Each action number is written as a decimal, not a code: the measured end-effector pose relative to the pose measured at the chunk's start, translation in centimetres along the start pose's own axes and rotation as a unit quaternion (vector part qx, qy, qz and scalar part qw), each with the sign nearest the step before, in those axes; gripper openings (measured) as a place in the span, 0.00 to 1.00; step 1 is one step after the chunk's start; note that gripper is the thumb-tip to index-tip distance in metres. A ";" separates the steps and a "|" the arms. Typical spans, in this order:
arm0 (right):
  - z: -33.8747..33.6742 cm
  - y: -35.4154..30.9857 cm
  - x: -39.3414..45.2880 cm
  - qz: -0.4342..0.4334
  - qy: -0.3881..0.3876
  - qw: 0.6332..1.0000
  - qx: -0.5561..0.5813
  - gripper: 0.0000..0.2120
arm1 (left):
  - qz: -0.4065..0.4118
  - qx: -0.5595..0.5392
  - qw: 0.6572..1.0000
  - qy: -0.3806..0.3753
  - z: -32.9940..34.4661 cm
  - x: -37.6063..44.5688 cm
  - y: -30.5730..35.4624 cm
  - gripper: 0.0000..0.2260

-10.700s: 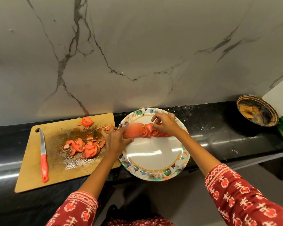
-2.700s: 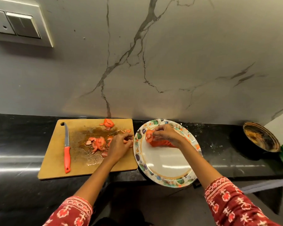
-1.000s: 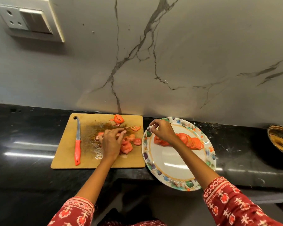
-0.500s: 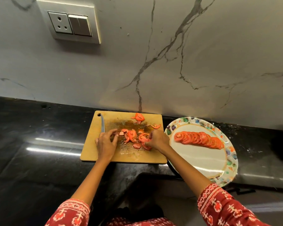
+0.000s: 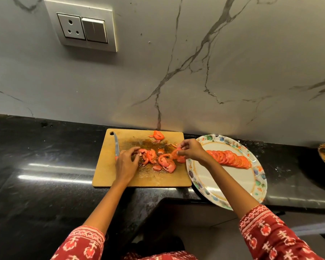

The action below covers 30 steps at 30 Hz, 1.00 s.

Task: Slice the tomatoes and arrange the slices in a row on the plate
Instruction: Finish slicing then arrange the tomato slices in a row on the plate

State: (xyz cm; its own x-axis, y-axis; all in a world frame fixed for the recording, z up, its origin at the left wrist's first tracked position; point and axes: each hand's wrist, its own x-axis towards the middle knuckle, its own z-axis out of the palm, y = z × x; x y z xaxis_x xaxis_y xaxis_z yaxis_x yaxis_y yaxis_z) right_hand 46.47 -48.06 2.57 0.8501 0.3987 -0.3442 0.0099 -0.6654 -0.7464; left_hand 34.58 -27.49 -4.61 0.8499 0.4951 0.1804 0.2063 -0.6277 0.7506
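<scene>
head-worn wide-angle view, facing forward and down, counter (image 5: 45,184) near

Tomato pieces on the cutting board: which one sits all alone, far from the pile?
The tomato piece at the far edge of the cutting board, near the wall. The other loose slices lie bunched mid-board between the hands.

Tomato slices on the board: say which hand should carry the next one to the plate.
Right. The right hand already pinches a slice and is beside the plate; the left hand is at the pile's far side.
</scene>
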 end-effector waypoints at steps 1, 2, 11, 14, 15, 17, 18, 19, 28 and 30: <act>-0.3 0.1 0.0 0.000 0.004 1.000 0.001 0.06 | 0.002 -0.001 1.000 -0.002 0.1 0.0 0.0 0.12; -0.6 0.2 -0.1 0.002 0.010 1.000 0.005 0.06 | 0.002 -0.002 1.000 -0.006 0.2 0.0 0.1 0.13; -6.3 3.7 -0.3 0.045 0.144 0.987 -0.051 0.03 | 0.017 -0.011 1.000 -0.022 2.5 0.0 1.9 0.13; -7.8 5.0 -0.4 0.065 0.128 0.984 -0.106 0.08 | 0.017 -0.019 1.000 -0.003 3.1 0.0 2.0 0.12; -7.8 5.3 -0.3 0.068 0.125 0.983 -0.117 0.07 | 0.016 -0.017 1.000 0.004 3.3 0.0 2.1 0.12; -7.2 5.6 0.1 0.073 0.124 0.982 -0.126 0.06 | 0.011 -0.012 1.000 0.019 3.5 -0.2 2.2 0.12; -6.9 5.7 0.3 0.076 0.124 0.981 -0.131 0.06 | 0.009 -0.011 1.000 0.024 3.6 -0.3 2.3 0.12; -6.5 5.7 0.5 0.079 0.125 0.979 -0.139 0.06 | 0.008 -0.009 1.000 0.027 3.6 -0.4 2.5 0.12; -4.6 6.3 1.4 0.059 0.169 0.955 -0.235 0.06 | -0.004 0.007 0.999 0.032 3.5 -0.6 3.0 0.12; -4.9 6.4 1.6 0.051 0.163 0.958 -0.231 0.07 | -0.010 0.008 0.999 0.033 3.2 -0.5 3.2 0.13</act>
State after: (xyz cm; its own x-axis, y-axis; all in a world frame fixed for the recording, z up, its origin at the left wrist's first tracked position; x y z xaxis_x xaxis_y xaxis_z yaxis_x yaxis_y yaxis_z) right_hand 50.47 -54.82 0.02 0.9776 0.1482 -0.1496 0.0855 -0.9286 -0.3612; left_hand 36.34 -31.64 -4.36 0.8116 0.5458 0.2084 0.2302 -0.6265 0.7446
